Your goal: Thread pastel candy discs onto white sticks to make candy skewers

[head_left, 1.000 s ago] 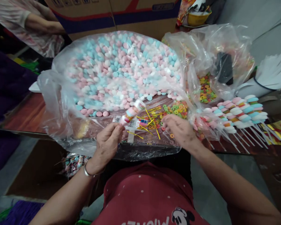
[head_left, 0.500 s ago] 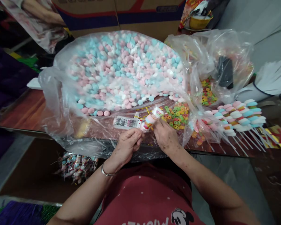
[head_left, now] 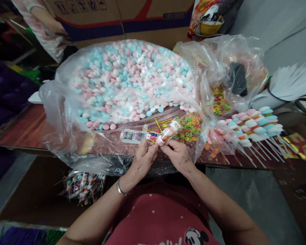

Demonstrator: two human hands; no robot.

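Note:
A wrapped marshmallow skewer (head_left: 167, 133), in a clear printed bag, points up and to the right from my fingers. My left hand (head_left: 143, 157) is closed in a pinch at its lower end, where a thin yellow twist tie (head_left: 151, 141) shows by the fingertips. My right hand (head_left: 179, 157) pinches the same end from the other side, its fingertips nearly meeting the left ones. The stick itself is hidden by the hands. Left of the skewer lies a stack of clear printed bags (head_left: 133, 136); loose yellow twist ties (head_left: 165, 121) and ring gummies (head_left: 190, 127) lie just beyond.
A big plastic bag of marshmallows (head_left: 132, 81) fills the table's middle. Marshmallow skewers (head_left: 255, 126) lie at right, near a container of white sticks (head_left: 290, 81). Below left, a carton (head_left: 28, 190) holds wrapped skewers. Another person's arm (head_left: 47, 20) shows at upper left.
My right hand has come down from the skewer's side to its lower end, beside my left fingertips. More of the wrapped skewer and the yellow ties now shows. The view has shifted slightly.

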